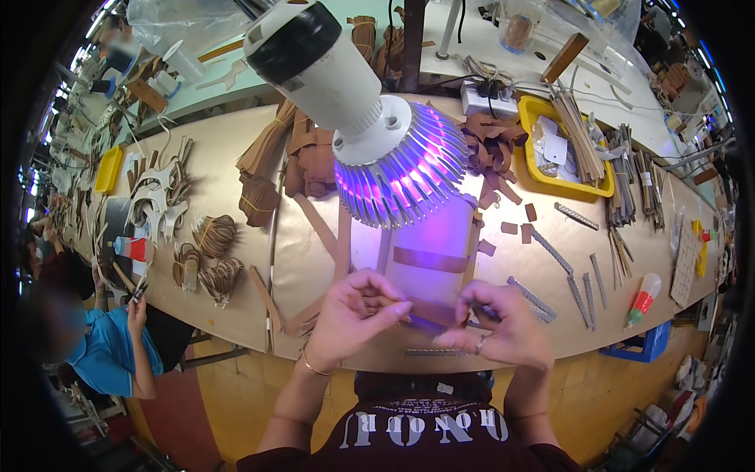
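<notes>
A short brown strip (431,311), leather-like, is stretched between my two hands under the purple glow of a lamp (397,161). My left hand (358,313) pinches its left end between thumb and curled fingers. At the other end, my right hand (503,322) closes round the strip, slightly blurred. Something small and dark shows among the right fingers; I cannot make out what. Just beyond my hands, another brown strip (429,259) lies across a pale lit board (417,279). Long brown strips (318,224) lie left of the board.
Strip bundles (263,157) and curled brown pieces (487,134) lie behind. A yellow tray (543,179) stands back right. Grey braided strips (553,250) and a red-white bottle (645,299) lie right. Coiled bundles (214,236) lie left, near a person in blue (114,346).
</notes>
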`<state>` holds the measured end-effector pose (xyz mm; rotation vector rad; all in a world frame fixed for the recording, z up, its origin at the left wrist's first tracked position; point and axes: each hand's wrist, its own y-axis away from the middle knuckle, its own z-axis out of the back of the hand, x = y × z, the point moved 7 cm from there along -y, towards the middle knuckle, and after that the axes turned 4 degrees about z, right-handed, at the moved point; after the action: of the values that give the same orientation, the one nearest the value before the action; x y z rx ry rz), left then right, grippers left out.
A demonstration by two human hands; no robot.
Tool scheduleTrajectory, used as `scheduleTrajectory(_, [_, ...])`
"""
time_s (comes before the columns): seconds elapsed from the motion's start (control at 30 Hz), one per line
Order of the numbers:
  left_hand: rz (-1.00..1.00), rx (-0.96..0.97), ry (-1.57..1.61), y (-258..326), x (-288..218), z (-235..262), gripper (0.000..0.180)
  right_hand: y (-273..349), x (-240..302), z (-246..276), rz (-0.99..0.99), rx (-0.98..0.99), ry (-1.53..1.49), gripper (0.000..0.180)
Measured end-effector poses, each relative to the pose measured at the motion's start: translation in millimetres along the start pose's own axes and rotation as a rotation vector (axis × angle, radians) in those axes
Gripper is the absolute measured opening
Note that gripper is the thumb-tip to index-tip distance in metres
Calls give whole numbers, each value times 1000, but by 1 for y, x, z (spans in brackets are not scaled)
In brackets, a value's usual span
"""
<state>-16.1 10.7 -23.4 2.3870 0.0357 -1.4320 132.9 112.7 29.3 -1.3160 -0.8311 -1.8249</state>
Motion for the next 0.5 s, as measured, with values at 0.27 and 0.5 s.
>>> scheduleTrajectory(0.27, [46,-191,29,1,28,41,16,5,-40,10,-231,-125,-18,26])
scheduleTrajectory(0.5, [30,-206,37,-11,34,51,16,2,-50,16,-195,-278,43,26])
